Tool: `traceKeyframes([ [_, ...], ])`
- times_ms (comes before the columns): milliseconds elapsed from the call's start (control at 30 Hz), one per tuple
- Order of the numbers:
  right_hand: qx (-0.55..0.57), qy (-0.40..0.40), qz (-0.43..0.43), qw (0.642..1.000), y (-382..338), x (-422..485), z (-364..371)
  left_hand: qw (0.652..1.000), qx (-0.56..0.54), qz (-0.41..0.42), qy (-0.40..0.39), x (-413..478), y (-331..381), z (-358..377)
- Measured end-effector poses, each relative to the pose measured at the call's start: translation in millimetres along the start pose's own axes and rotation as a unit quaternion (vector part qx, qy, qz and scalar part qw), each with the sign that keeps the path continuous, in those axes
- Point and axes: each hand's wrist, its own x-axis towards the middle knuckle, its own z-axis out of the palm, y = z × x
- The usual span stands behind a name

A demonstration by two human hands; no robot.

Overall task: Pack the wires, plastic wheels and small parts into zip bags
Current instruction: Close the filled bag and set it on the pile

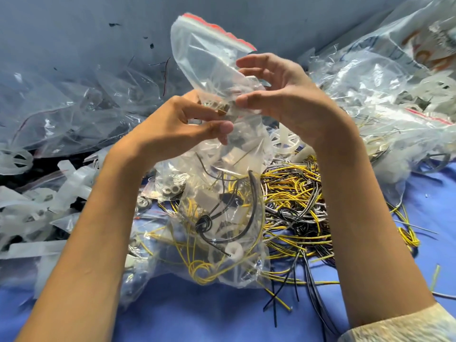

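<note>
looks like small-parts sorting and packing station in workshop or assembly room. blue cloth-covered surface (197,317) buried in bulk stock: tangled heap of yellow, black, white wires (296,206), translucent plastic wheels (17,159), white moulded parts (74,178). piles of clear zip bags (365,77), some with red seal strips, on both sides. plain grey-blue backdrop (74,25) behind.

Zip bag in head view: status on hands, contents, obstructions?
Left hand pinches zip bag mid-height; right hand curls round its neck. Bag upright, wires and white parts inside. Loose wire pile beside it.
</note>
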Motion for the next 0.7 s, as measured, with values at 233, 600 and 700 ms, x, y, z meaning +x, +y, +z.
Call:
traceKeyframes([
  [233,-0.089,-0.057,0.068,0.992,2,-1,-3,0.998,0.042,0.030,0.034,1,8,1],
  [600,-0.049,-0.014,0.023,0.998,-1,-4,2,0.985,0.154,-0.054,-0.061,-3,26,-5],
  [700,-0.018,-0.006,0.004,1.000,-2,-4,4,0.972,0.180,-0.068,-0.137,-8,28,-11],
])
